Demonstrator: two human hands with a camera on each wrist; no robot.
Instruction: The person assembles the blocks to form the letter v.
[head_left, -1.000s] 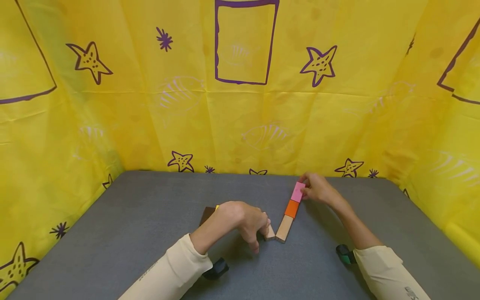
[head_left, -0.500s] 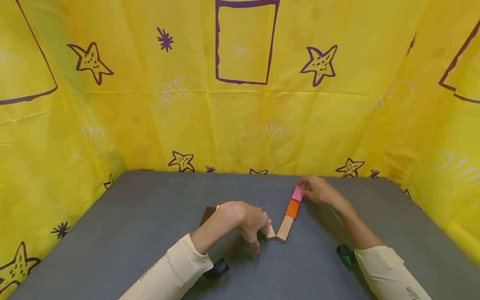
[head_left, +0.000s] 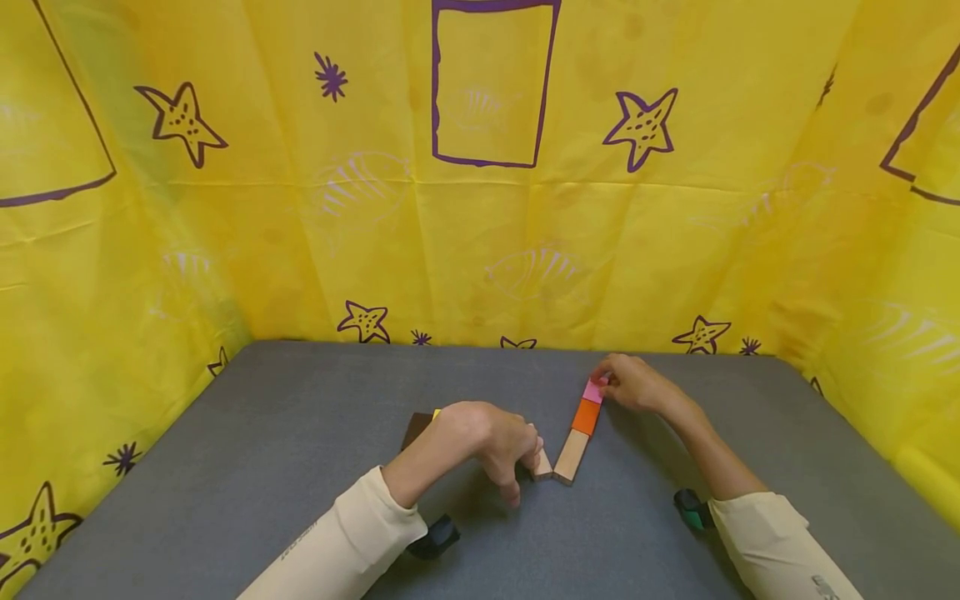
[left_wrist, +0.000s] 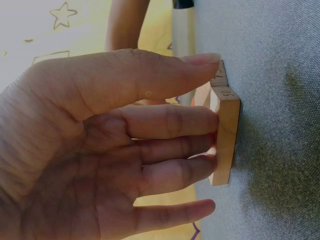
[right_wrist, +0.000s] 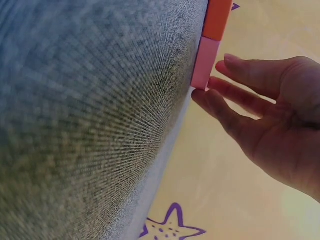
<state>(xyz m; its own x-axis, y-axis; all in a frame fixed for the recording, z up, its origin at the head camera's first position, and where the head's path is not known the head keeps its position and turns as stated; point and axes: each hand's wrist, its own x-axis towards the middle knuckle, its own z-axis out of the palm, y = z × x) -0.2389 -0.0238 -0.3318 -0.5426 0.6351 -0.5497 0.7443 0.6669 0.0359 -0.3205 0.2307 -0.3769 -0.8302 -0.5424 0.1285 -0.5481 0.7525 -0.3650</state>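
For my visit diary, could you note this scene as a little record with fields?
Surface: dark grey tabletop
Row: pink block, orange block and plain wooden block, end to end
Left hand: straight fingers against a second wooden block
Right hand: fingertips at the pink block's far end
Partly hidden: dark brown piece behind the left arm
Backdrop: yellow cloth with starfish drawings

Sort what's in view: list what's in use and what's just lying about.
In use:
pink block
orange block
right wooden block, adjoining the orange one
left wooden block, touched by the left grip

Apparently just there:
brown piece and yellow piece, partly hidden
starfish-printed cloth
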